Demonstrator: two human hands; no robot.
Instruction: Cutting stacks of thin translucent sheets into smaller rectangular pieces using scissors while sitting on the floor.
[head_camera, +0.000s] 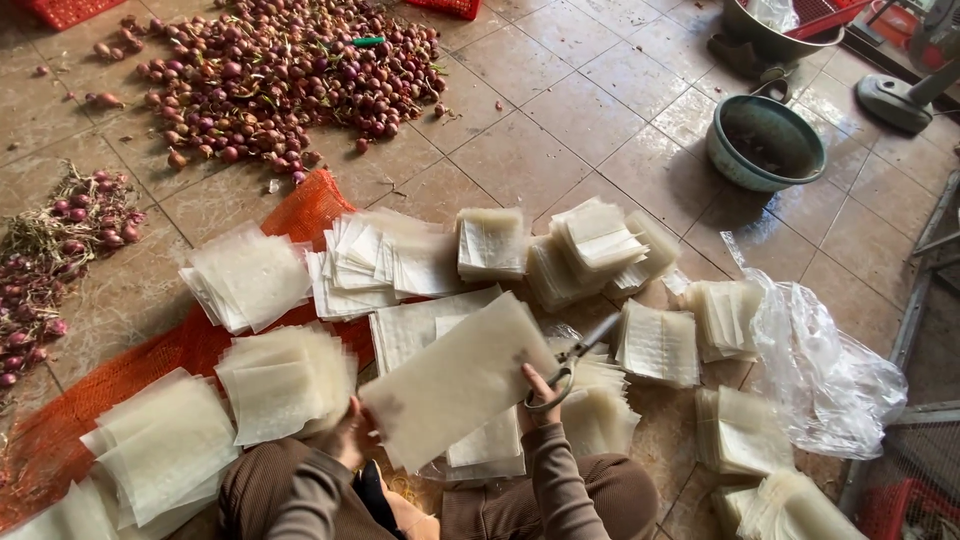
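A big translucent rice paper sheet (455, 380) is held up over my lap. My left hand (345, 435) grips it from underneath at its left edge and is mostly hidden behind it. At the sheet's right edge, my right hand (540, 392) holds a pair of scissors (582, 352) with their blades pointing up and to the right. Stacks of cut square sheets (250, 278) lie all around on the tiled floor, with further stacks (596, 240) beyond the scissors.
A heap of red shallots (285, 75) covers the floor at the top left, with more on stems (50, 250) at the left edge. An orange mesh sack (150, 365) lies under the stacks. A green basin (765, 142) and a clear plastic bag (825, 370) are on the right.
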